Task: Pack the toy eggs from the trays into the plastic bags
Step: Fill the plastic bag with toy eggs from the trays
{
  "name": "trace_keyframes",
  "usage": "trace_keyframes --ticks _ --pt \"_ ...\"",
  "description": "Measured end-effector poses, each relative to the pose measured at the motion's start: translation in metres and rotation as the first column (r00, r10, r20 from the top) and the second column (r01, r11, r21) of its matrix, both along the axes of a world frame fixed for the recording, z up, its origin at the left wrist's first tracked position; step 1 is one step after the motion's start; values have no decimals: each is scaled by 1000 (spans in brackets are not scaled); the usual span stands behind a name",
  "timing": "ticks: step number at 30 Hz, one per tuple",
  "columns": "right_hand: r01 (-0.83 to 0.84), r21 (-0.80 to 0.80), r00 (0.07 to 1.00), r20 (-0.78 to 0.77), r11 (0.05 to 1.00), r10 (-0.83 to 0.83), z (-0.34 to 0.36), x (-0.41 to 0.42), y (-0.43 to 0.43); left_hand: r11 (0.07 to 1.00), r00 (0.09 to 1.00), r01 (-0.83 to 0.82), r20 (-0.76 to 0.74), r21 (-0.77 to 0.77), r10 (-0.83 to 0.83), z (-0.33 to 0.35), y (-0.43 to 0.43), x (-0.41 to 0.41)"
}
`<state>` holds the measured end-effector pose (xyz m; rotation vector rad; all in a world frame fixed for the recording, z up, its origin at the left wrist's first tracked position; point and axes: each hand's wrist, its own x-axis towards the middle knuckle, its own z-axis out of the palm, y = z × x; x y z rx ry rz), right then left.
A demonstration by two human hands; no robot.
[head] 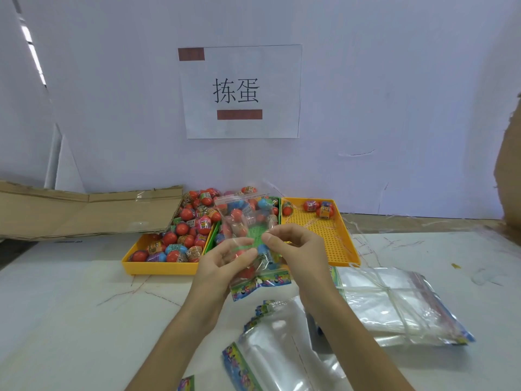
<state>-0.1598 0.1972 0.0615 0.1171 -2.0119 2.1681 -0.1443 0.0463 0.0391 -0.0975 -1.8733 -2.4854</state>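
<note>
At nine o'clock a flattened cardboard sheet (84, 213) lies on the desk (70, 292). Just right of it, the left yellow tray (158, 268) is heaped with toy eggs (183, 232). At centre the left hand (218, 266) and right hand (296, 249) both have a closed grip on one clear plastic bag (253, 241) — fingers pinching it, eggs visible inside, its printed edge downward. Behind it a green tray (279, 210) shows partly. At two o'clock the right yellow tray (332, 244) carries a few eggs (321, 208). At four o'clock — a tied stack of bags (394, 303).
</note>
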Motion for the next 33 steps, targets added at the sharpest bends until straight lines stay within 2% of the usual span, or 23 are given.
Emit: trace_keyframes --ticks 3,6,8,11,19,22,25,29,31,33 --pt "6 21 1000 2 1000 -7 -1 0 -1 999 1000 23 4 -31 -23 -1 1 1" --pt "-14 -15 999 34 1000 14 1 0 -2 999 999 -40 -11 -34 40 -2 2 -1" --pt "-36 -59 996 76 998 40 1 -1 -1 997 997 -81 -12 -16 81 -2 0 -3" --pt "-26 -22 994 106 999 28 -1 -2 0 995 995 -95 3 41 95 -1 -5 -3" --pt "23 -24 999 29 999 -22 -5 -3 -2 987 997 -80 29 136 77 0 -3 -4" --pt "84 -104 994 71 991 -77 -4 -6 2 976 986 -166 31 144 163 -1 -6 -6" --pt "193 -176 976 133 965 -171 0 -12 18 932 943 -334 60 138 328 -4 -14 -11" --pt "204 -29 977 63 979 -202 6 -16 32 872 880 -475 70 117 470 -9 -19 -14" --pt "130 133 991 0 983 -132 11 -19 29 853 859 -512 60 105 508 -10 -19 -15" --pt "70 335 997 -63 940 -52 16 -29 21 841 849 -528 60 119 525 -11 -18 -16"
